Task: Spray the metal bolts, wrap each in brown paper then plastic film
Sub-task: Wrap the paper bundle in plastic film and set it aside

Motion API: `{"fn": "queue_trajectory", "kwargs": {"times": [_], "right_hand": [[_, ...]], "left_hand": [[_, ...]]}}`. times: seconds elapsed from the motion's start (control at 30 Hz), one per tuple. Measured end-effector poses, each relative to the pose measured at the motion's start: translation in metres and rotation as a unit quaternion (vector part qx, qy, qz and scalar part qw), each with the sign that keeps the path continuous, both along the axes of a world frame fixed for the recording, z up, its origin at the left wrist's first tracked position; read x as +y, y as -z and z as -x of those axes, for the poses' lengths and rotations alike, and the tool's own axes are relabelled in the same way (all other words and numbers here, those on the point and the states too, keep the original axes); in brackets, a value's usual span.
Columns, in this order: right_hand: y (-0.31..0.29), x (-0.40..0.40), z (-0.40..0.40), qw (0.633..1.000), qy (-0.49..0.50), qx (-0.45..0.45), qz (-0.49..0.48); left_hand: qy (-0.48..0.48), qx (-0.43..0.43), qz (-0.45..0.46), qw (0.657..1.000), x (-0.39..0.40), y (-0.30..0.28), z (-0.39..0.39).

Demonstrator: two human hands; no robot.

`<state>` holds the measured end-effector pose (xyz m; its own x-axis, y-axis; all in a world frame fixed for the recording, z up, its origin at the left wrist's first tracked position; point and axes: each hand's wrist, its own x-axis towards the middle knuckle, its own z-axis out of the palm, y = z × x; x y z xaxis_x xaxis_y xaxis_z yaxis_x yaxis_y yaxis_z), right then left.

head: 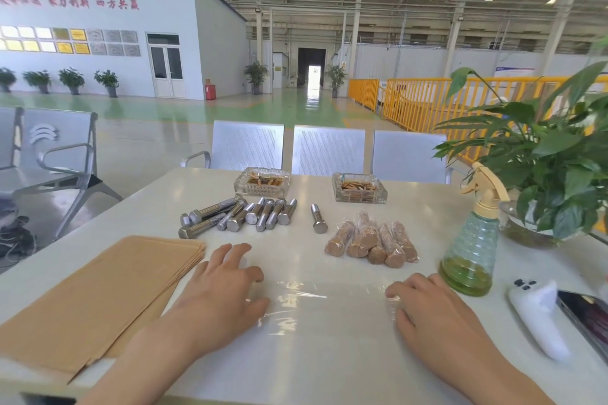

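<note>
Both hands — left hand (227, 286), right hand (431, 306) — fingers spread flat, pressing plastic film (316, 306) on table (329, 371); bare bolts (237, 215) beyond.

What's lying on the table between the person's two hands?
In the head view, a sheet of clear plastic film lies flat on the white table between the left hand and right hand.
</note>
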<state>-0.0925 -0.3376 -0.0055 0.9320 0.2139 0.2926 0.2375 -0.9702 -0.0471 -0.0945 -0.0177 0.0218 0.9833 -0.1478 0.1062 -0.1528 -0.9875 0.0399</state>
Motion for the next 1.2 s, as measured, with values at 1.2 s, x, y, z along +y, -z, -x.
{"fn": "queue_trajectory", "kwargs": {"times": [1.2], "right_hand": [[0.009,0.001,-0.031,0.995,0.017,0.023,-0.094]], "left_hand": [[-0.173,-0.214,0.229,0.934,0.037,-0.023,-0.014]]}}
